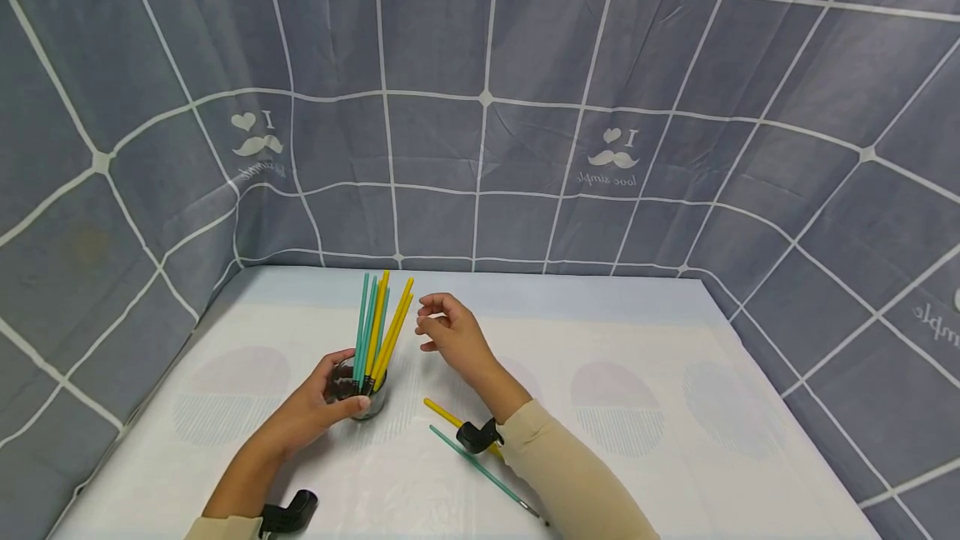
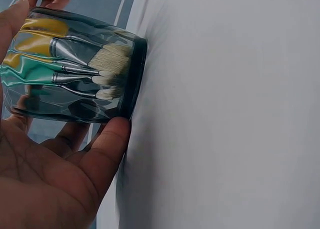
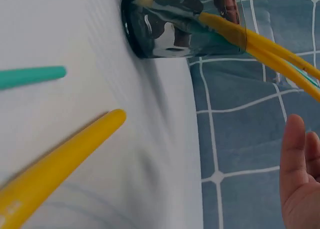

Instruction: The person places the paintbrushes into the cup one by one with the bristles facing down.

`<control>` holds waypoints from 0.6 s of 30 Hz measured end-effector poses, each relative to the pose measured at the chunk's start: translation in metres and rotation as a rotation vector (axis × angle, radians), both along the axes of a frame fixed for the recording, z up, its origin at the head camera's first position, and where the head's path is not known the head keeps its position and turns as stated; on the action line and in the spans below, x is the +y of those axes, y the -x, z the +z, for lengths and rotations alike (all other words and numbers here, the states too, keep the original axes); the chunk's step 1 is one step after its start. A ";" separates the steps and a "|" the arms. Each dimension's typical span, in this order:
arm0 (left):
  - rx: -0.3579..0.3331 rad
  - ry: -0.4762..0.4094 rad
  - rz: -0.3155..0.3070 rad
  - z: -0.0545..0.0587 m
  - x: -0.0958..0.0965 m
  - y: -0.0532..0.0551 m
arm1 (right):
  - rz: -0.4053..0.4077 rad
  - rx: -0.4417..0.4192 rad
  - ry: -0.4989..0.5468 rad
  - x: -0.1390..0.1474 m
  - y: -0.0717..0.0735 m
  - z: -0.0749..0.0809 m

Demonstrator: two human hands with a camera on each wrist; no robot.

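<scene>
My left hand (image 1: 309,408) holds a clear, dark-tinted glass (image 2: 132,84) on the table, thumb on one side and fingers round the other. Several paintbrushes stand in it bristles down, with yellow handles (image 1: 392,342) and green handles (image 1: 362,330) fanning out above the rim. Pale bristles (image 2: 111,60) show through the wall in the left wrist view, close to the base. Just right of the handles, my right hand (image 1: 456,338) hangs in the air with fingers loosely bent and nothing between them.
Below the right forearm lie a yellow-handled brush (image 1: 441,412), partly hidden by the wrist camera (image 1: 477,437), and a green-handled brush (image 1: 483,471). A white patterned cloth covers the table (image 1: 675,373). Grey checked curtains (image 1: 540,148) enclose its back and sides.
</scene>
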State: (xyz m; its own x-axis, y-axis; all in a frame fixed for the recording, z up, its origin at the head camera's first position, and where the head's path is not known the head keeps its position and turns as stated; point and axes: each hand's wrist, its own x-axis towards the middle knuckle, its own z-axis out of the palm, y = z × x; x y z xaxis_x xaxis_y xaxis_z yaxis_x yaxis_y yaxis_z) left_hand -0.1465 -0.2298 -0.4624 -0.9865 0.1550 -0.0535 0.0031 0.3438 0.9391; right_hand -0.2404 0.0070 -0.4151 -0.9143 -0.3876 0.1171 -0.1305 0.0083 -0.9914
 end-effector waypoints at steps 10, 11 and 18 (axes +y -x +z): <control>-0.038 0.020 0.011 0.001 0.000 0.000 | 0.106 -0.038 -0.175 0.025 0.005 -0.022; -0.036 0.022 0.006 0.001 0.000 0.000 | 0.127 -0.039 -0.199 0.029 0.005 -0.023; -0.028 0.017 -0.001 0.001 0.000 0.000 | 0.257 -0.066 -0.347 0.050 0.006 -0.028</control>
State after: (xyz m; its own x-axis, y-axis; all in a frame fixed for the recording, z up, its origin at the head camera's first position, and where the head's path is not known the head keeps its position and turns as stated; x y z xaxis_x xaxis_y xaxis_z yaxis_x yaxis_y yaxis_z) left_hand -0.1468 -0.2301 -0.4619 -0.9844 0.1545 -0.0839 -0.0230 0.3598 0.9327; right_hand -0.2467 0.0567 -0.4430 -0.7841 -0.6098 -0.1156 -0.1086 0.3181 -0.9418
